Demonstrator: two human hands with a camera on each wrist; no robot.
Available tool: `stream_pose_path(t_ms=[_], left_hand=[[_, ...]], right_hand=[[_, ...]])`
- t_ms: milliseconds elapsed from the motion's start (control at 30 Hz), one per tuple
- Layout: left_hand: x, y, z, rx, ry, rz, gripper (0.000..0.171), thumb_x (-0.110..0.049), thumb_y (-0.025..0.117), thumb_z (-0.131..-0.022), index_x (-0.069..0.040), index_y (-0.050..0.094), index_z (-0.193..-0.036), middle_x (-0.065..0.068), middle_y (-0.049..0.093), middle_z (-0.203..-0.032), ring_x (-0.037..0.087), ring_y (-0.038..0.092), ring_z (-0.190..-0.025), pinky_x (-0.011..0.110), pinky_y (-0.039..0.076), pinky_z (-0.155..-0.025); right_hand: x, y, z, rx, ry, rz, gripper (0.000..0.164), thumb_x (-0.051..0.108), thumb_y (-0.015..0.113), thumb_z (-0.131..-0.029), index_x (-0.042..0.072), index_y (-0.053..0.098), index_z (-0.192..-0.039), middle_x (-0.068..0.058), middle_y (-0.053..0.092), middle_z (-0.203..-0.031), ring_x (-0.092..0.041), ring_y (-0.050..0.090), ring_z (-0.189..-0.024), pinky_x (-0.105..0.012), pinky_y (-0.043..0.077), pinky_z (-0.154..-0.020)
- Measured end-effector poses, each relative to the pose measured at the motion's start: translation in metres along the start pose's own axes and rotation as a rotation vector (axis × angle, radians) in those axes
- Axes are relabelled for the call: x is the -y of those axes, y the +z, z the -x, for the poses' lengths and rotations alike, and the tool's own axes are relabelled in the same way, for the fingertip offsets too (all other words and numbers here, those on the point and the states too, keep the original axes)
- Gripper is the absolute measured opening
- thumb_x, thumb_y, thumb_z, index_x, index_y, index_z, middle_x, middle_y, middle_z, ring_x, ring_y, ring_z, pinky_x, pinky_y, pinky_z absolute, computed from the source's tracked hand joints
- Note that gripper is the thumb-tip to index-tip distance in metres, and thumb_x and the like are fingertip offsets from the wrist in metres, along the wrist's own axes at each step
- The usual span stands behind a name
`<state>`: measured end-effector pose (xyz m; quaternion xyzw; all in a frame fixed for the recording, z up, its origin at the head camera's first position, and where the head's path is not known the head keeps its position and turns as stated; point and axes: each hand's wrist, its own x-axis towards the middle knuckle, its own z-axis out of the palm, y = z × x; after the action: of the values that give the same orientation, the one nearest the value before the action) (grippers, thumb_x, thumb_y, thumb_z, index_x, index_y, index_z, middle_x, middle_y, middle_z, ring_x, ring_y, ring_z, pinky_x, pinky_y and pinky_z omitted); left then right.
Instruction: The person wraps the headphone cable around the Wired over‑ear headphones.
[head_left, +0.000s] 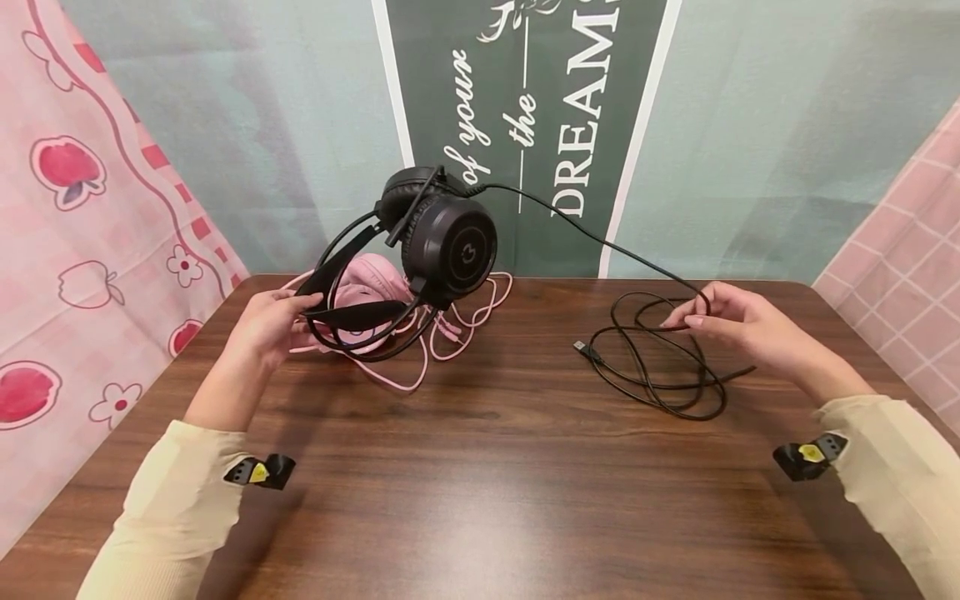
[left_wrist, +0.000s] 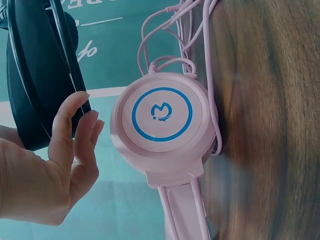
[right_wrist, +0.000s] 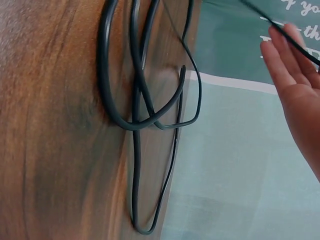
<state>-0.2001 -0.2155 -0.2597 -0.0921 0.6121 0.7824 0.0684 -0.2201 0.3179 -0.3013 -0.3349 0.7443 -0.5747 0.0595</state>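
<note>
My left hand [head_left: 268,329] grips the headband of a black over-ear headset [head_left: 459,242], held up with its ear cups tilted away and to the right. In the left wrist view the fingers pinch the edge of the black headband [left_wrist: 35,75]. From the ear cups a black cable [head_left: 592,236] rises and runs across to my right hand [head_left: 750,327], which holds it between thumb and fingers. Below that hand the rest of the cable lies in loose loops on the table, its USB plug [head_left: 583,348] pointing left.
Behind the black headset, a pink headset [left_wrist: 162,117] sits on the wooden table [head_left: 480,483], its pink cord [head_left: 480,321] spread to the right. A green printed cloth [head_left: 517,125] hangs behind the table; a pink patterned curtain [head_left: 90,250] is at the left.
</note>
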Motion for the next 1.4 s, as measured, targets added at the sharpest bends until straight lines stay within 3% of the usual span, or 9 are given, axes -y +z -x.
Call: stream_pose_path(t_ms=[167,267,367,500,633,867,1000,1167,1400], left_hand=[[0.0,-0.006,-0.001,0.025,-0.012,0.071,0.02,-0.002,0.049,-0.092,-0.011,0.041,-0.108,0.002,0.06,-0.074,0.016,0.062,-0.062,0.035,0.056,-0.053],[-0.001,-0.008,-0.001,0.029,-0.013,0.088,0.02,-0.002,0.049,-0.092,-0.008,0.039,-0.108,0.003,0.059,-0.073,0.016,0.062,-0.062,0.035,0.056,-0.055],[-0.001,-0.01,-0.001,0.025,-0.008,0.082,0.016,-0.003,0.048,-0.092,-0.002,0.038,-0.104,0.003,0.059,-0.069,0.016,0.063,-0.061,0.035,0.056,-0.056],[-0.001,-0.012,-0.001,0.011,0.007,0.088,0.011,-0.002,0.048,-0.092,0.0,0.041,-0.099,0.004,0.058,-0.069,0.015,0.062,-0.06,0.036,0.056,-0.055],[-0.001,-0.012,-0.001,-0.001,0.021,0.092,0.004,-0.001,0.047,-0.092,0.0,0.044,-0.093,0.004,0.058,-0.068,0.016,0.062,-0.061,0.037,0.056,-0.056],[-0.001,-0.012,0.001,-0.016,0.017,0.096,0.003,-0.001,0.048,-0.092,-0.001,0.046,-0.093,0.004,0.059,-0.069,0.015,0.063,-0.061,0.035,0.056,-0.056],[0.0,-0.012,0.002,-0.029,0.044,0.057,0.01,-0.002,0.049,-0.091,0.001,0.04,-0.096,0.003,0.057,-0.069,0.015,0.062,-0.06,0.034,0.056,-0.056],[0.003,-0.01,0.002,-0.056,0.096,-0.039,0.009,-0.002,0.051,-0.091,0.001,0.043,-0.087,0.001,0.054,-0.066,0.01,0.056,-0.051,0.032,0.056,-0.053],[0.005,0.0,0.004,-0.078,0.152,-0.244,0.011,-0.004,0.052,-0.09,0.001,0.043,-0.094,-0.003,0.057,-0.063,0.006,0.056,-0.05,0.026,0.055,-0.051]], right_hand=[[0.002,-0.001,0.001,-0.015,-0.038,-0.165,0.011,-0.014,0.04,-0.09,-0.005,0.045,-0.094,-0.012,0.062,-0.088,-0.02,0.064,-0.09,-0.021,0.052,-0.074],[0.003,-0.001,0.004,-0.085,0.0,-0.085,0.013,-0.012,0.044,-0.09,-0.002,0.052,-0.094,-0.006,0.063,-0.082,-0.01,0.062,-0.078,-0.017,0.047,-0.058],[0.004,-0.001,0.006,-0.12,0.033,-0.032,0.012,-0.009,0.046,-0.09,-0.002,0.056,-0.092,-0.003,0.062,-0.08,-0.007,0.057,-0.073,-0.018,0.044,-0.054],[0.003,-0.002,0.007,-0.086,-0.002,-0.135,0.017,-0.012,0.042,-0.091,-0.005,0.057,-0.096,-0.007,0.064,-0.087,-0.012,0.062,-0.081,-0.019,0.051,-0.067],[0.002,-0.002,0.006,-0.006,-0.136,-0.264,0.021,-0.02,0.031,-0.09,-0.017,0.049,-0.1,-0.018,0.06,-0.099,-0.024,0.06,-0.095,-0.029,0.051,-0.083],[0.004,-0.001,0.006,0.056,-0.28,-0.313,0.025,-0.025,0.024,-0.087,-0.025,0.04,-0.106,-0.031,0.055,-0.101,-0.035,0.055,-0.105,-0.036,0.043,-0.095],[0.006,-0.001,0.008,-0.021,-0.25,-0.271,0.029,-0.025,0.031,-0.087,-0.028,0.039,-0.114,-0.026,0.06,-0.092,-0.029,0.061,-0.094,-0.033,0.047,-0.09],[0.01,0.0,0.008,-0.143,-0.151,-0.094,0.029,-0.019,0.042,-0.087,-0.022,0.046,-0.116,-0.017,0.064,-0.086,-0.021,0.064,-0.084,-0.024,0.05,-0.083],[0.024,0.005,-0.001,-0.208,-0.132,0.021,0.011,-0.015,0.049,-0.086,-0.016,0.052,-0.096,-0.012,0.066,-0.077,-0.017,0.065,-0.075,-0.019,0.052,-0.071]])
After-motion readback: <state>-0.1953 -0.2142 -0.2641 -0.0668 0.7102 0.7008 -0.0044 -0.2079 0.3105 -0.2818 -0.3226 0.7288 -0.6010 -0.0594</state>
